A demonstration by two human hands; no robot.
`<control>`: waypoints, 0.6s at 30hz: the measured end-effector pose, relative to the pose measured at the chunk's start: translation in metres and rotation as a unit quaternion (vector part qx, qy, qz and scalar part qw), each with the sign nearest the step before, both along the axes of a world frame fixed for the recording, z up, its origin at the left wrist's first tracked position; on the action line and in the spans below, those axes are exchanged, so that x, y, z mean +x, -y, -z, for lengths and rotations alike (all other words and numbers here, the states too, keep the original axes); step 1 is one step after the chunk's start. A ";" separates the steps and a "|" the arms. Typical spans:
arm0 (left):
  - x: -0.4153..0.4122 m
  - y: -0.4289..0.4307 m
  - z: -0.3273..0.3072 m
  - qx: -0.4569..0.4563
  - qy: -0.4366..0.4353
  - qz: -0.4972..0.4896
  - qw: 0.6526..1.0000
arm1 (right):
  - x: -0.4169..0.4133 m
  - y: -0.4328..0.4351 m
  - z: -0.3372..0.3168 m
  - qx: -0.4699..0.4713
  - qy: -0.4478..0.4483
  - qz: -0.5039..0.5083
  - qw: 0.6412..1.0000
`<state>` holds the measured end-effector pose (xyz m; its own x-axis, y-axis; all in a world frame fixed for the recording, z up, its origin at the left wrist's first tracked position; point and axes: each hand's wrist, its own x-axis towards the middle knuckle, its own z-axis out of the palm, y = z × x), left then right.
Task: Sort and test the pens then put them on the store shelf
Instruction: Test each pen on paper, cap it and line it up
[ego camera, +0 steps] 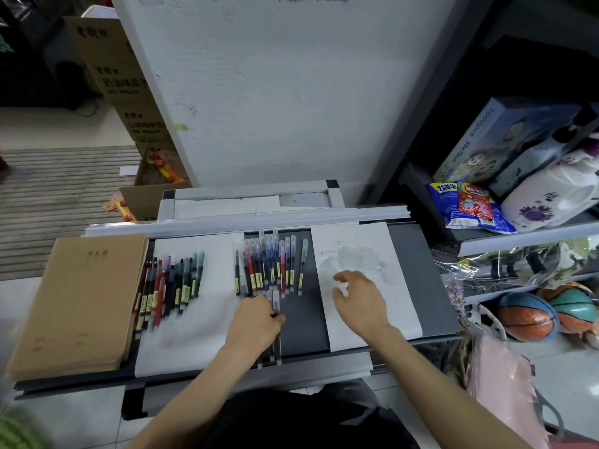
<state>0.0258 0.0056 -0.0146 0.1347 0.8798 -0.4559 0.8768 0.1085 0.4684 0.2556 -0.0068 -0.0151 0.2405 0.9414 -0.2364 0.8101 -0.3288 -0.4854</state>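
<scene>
Two groups of coloured pens lie on the dark table (301, 322): uncapped pens (171, 286) fanned on the left white sheet (194, 332), and capped pens (269, 264) in a row at the middle. My left hand (256, 322) grips a few pens (274, 341) just below the capped row; their barrels stick out toward me. My right hand (359, 299) hovers with relaxed, spread fingers over the right white sheet (366, 286), near a small heap of clear plastic caps or wrappers (356, 257). The frame is blurred by motion.
A stack of brown notebooks (77, 303) lies at the table's left end. A white wall panel (285, 92) stands behind. To the right, a store shelf (525, 241) holds puzzle boxes, snack bags (470, 205) and a white bag. Basketballs (528, 315) sit low right. Cardboard boxes (123, 76) stand back left.
</scene>
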 end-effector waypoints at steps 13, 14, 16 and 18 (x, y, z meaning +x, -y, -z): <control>0.006 -0.018 -0.002 -0.007 -0.078 0.030 0.996 | 0.054 -0.031 0.016 -0.022 0.153 -0.022 0.988; 0.005 -0.018 -0.002 -0.011 -0.075 0.028 0.997 | 0.054 -0.032 0.017 -0.023 0.149 -0.018 0.988; 0.002 -0.018 -0.001 -0.016 -0.062 0.022 0.998 | 0.056 -0.033 0.019 -0.021 0.145 -0.012 0.989; -0.001 -0.017 0.002 -0.013 -0.048 0.022 0.999 | 0.058 -0.035 0.022 -0.015 0.136 -0.004 0.991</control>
